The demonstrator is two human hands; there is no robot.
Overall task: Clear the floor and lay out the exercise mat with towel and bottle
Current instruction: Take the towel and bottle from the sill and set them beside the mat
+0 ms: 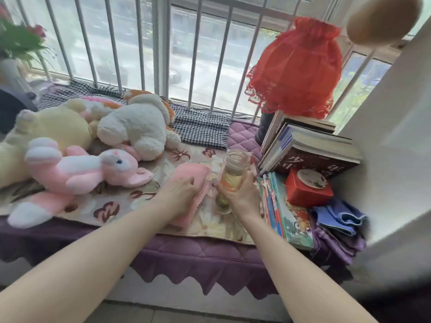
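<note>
At the window seat's [198, 250] front edge, toward its right end, the left hand [180, 194] lies flat on the folded pink towel [193, 183], its grip open and pressing. The right hand [242, 194] wraps the lidless glass bottle [234, 173], kept upright, likely so the tea stays in. No mat shows.

The left hand [180, 194] covers the near half of the pink towel [193, 183], and the right hand [242, 194] hides the middle of the bottle [233, 173]. At the window seat's [198, 252] left end, the vase [11, 66] and a dark object [11, 108] are cut by the frame's edge. A blurred tan blob [382, 19] at top right cannot be identified.
</note>
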